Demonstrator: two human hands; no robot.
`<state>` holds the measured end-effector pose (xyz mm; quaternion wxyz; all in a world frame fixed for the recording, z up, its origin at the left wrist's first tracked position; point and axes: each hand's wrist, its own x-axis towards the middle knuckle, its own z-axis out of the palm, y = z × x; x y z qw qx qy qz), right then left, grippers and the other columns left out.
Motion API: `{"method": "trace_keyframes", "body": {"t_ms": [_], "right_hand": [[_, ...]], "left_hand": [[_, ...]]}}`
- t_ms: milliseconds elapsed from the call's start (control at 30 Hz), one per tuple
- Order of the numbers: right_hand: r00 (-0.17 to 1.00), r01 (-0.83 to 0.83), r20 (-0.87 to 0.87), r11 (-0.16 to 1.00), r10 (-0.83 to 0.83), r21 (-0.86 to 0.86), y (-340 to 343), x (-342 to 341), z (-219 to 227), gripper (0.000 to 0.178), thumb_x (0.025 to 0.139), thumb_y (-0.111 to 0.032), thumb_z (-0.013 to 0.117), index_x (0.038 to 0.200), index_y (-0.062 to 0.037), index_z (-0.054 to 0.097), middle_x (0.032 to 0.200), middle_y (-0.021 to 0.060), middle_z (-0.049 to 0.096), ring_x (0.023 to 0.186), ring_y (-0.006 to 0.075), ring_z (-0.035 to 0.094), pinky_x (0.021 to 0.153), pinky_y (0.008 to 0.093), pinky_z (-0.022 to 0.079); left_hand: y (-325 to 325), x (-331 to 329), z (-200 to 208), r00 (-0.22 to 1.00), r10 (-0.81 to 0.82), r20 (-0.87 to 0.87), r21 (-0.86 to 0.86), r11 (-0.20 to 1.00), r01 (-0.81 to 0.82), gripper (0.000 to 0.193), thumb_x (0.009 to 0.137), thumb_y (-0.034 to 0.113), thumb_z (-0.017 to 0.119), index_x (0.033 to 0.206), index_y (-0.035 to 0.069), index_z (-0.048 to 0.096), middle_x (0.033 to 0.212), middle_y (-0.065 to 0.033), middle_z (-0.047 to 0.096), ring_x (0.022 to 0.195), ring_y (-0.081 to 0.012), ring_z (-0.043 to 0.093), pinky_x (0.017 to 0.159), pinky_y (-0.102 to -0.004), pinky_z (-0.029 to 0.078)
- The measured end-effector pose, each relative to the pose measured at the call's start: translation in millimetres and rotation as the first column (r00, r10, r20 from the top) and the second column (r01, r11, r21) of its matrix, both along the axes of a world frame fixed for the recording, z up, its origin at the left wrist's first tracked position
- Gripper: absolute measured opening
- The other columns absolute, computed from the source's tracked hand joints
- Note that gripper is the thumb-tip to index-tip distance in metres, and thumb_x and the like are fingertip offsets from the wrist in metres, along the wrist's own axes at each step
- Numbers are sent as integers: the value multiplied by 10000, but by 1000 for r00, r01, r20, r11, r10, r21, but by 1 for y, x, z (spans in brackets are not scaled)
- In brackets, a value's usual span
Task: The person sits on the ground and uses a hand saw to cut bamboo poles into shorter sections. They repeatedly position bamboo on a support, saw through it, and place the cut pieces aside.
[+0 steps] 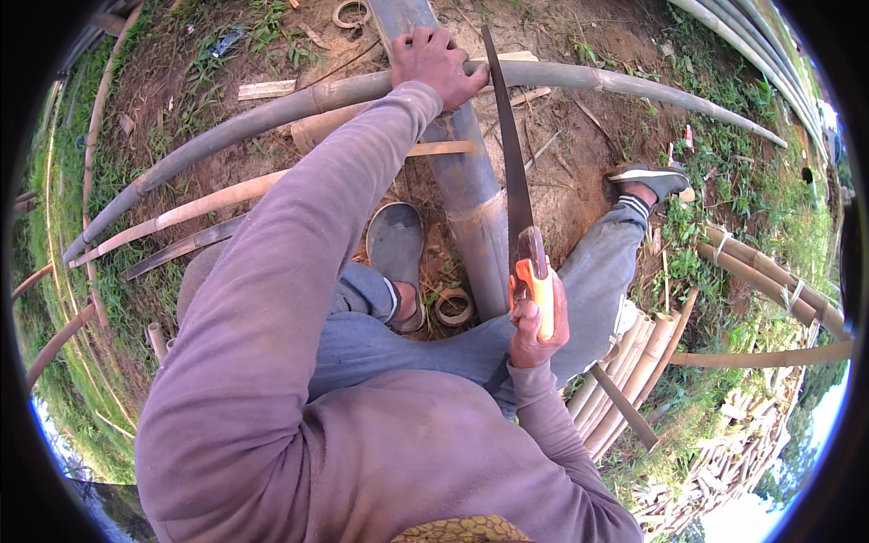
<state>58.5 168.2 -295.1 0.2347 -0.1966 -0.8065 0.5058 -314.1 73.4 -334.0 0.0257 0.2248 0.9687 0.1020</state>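
While right hand clamps fingers round orange handle of saw, left hand rests where thin pole crosses thick pole. Left fingers bent, slightly apart; whether closed underneath, cannot tell. Saw points away from body, blade just right of left hand, overlapping thin pole in view; contact, cannot tell. Saw probably light, blade thin, springy: best held by handle, clear of edge. Thin pole looks stiff, smooth, apt to roll; firm hold near crossing suits.
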Motion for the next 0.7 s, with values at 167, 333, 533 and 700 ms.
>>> {"method": "trace_keyframes", "body": {"t_ms": [167, 333, 533, 700], "right_hand": [[997, -10, -80, 990, -1, -139, 11, -122, -4, 440, 1035, -136, 677, 1410, 81, 607, 1305, 190, 715, 1166, 237, 701, 999, 358, 557], [984, -39, -175, 999, 38, -2, 10, -139, -3, 415, 1059, -135, 674, 1433, 34, 610, 1111, 88, 723, 771, 76, 619, 644, 238, 504], [1000, -22, -20, 986, 19, -165, -5, -136, 23, 441, 1005, -76, 698, 1417, 56, 611, 1301, 170, 716, 1166, 210, 699, 993, 350, 556], [999, -14, -39, 1000, 14, 4, -7, -123, 13, 441, 1022, -88, 688, 1433, 48, 604, 1219, 146, 723, 979, 167, 688, 831, 304, 546]], "left_hand": [[-12, -11, -11, 998, -63, 8, 244, 968, 59, 574, 939, 604, 589, 1281, 186, 784, 1404, -56, 615, 1376, -274, 476, 1171, -523, 294], [-89, -24, 0, 992, -124, 1, 297, 948, 118, 627, 862, 458, 753, 1367, 95, 679, 1398, -159, 636, 1370, -363, 553, 1166, -480, 424], [-117, -29, 41, 923, -4, 385, -256, 960, 111, 504, 881, 343, 744, 1329, 123, 677, 1208, -181, 754, 1171, -376, 714, 1030, -488, 552], [-129, -9, 19, 962, 19, 271, -195, 980, 35, 397, 898, 290, 713, 1267, 149, 678, 1156, -174, 772, 1133, -386, 725, 977, -500, 573]]}}
